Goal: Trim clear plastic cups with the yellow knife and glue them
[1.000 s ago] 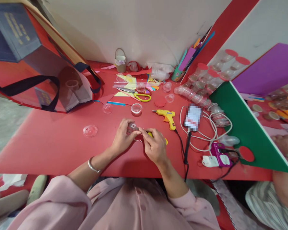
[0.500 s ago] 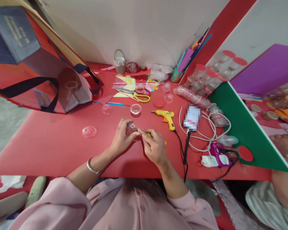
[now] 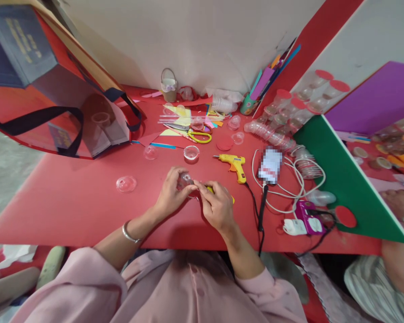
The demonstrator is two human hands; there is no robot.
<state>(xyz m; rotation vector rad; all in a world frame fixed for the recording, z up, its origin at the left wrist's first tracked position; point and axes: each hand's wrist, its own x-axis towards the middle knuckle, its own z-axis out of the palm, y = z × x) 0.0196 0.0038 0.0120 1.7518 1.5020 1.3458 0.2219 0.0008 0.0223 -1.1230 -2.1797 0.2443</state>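
Observation:
My left hand is closed round a small clear plastic cup, held just above the red table. My right hand grips a yellow-handled tool whose tip touches the cup. Both hands meet near the table's front middle. A silver bangle sits on my left wrist. A yellow glue gun lies just right of my hands, its black cord running off the front edge.
Clear cups and lids lie scattered; yellow scissors and coloured paper sit behind. A red bag stands left, cup stacks, white cables and a green board right. Another person's arm shows far right.

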